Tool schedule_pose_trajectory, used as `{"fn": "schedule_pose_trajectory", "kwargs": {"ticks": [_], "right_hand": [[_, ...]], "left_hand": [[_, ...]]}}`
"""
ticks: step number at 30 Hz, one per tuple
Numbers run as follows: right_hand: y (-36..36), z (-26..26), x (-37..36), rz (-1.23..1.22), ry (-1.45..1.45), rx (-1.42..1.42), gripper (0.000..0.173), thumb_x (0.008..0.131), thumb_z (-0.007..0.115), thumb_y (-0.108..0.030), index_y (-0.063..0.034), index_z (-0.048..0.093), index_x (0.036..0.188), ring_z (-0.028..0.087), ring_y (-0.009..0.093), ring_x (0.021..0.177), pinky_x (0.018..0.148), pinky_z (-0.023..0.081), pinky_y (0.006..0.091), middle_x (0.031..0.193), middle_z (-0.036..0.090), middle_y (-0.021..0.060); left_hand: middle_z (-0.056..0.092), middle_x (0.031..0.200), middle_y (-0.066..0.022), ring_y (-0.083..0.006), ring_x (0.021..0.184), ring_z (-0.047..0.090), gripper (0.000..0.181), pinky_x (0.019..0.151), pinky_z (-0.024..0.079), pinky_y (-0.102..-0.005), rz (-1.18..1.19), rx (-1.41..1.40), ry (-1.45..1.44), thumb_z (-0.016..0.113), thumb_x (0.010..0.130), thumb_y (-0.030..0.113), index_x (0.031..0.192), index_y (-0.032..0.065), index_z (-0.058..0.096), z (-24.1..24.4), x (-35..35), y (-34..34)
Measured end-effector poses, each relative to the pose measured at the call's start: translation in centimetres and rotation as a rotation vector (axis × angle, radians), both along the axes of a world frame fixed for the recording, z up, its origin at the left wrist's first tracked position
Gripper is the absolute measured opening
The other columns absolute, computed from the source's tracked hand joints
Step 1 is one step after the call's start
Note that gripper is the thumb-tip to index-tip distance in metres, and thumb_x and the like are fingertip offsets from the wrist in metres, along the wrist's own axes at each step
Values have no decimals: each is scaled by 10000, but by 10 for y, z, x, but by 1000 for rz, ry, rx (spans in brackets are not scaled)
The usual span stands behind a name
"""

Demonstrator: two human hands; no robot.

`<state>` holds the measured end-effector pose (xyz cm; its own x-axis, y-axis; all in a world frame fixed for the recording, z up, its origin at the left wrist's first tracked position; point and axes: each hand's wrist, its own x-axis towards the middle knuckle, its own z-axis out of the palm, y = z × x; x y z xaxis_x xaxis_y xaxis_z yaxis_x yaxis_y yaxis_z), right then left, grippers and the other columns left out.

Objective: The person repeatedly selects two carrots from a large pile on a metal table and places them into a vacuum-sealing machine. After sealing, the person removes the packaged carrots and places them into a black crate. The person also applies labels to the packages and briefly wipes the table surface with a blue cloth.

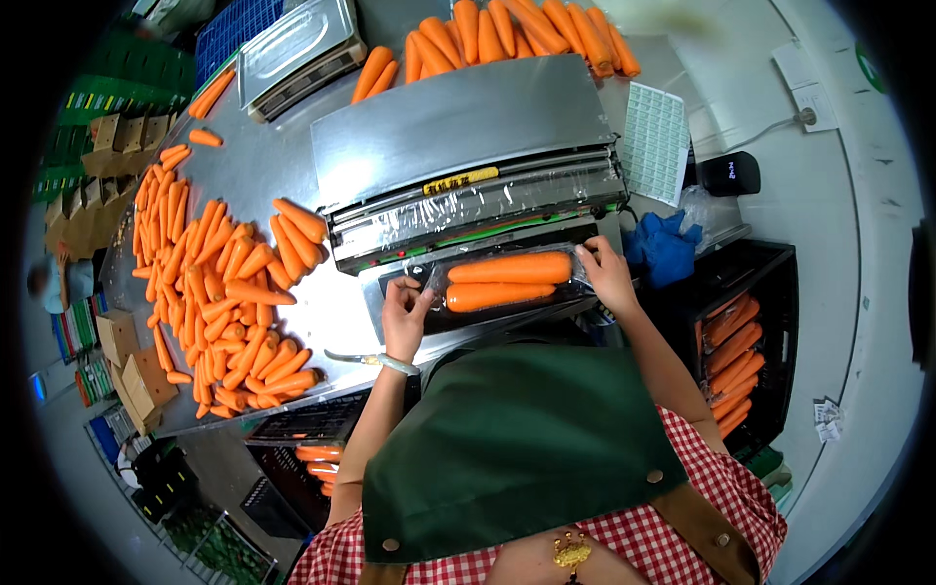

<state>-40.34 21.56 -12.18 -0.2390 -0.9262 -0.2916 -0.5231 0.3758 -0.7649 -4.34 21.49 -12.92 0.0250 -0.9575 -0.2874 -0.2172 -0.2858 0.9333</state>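
Observation:
Two carrots (508, 269) lie side by side under clear plastic film on the dark plate at the front of a film wrapping machine (468, 146). My left hand (406, 311) pinches the film at the left end of this pack. At the right end, my right hand (601, 272) grips the film between thumb and fingers. Directly behind the pack is the machine's film roller section (475, 205). A knife with a curved blade (351, 358) lies on the steel table beside my left wrist.
A large pile of loose carrots (219, 292) covers the table's left side; more carrots (512, 33) lie behind the machine. A scale (296, 55) stands back left. Right are a label sheet (654, 142), blue gloves (664, 245) and a black crate (784, 329) holding wrapped carrots.

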Motion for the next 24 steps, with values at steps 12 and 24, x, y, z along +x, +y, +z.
{"fn": "schedule_pose_trajectory", "kwargs": {"ticks": [12, 24], "right_hand": [[113, -20, 0, -483, -303, -316, 113, 981, 545, -39, -30, 487, 1077, 409, 15, 636, 561, 342, 201, 669, 472, -36], [117, 72, 102, 305, -1015, 188, 203, 946, 623, -139, -20, 590, 1108, 586, 125, 889, 826, 473, 277, 973, 625, 65]], "left_hand": [[591, 819, -92, -274, 639, 612, 296, 605, 503, -387, -309, -399, -782, 634, 845, 56, 1124, 120, 559, -10, -5, -3], [551, 919, 28, -89, 866, 570, 420, 821, 496, -242, -233, 294, 1131, 643, 953, 166, 1313, 72, 449, 60, -56, 39]]}}
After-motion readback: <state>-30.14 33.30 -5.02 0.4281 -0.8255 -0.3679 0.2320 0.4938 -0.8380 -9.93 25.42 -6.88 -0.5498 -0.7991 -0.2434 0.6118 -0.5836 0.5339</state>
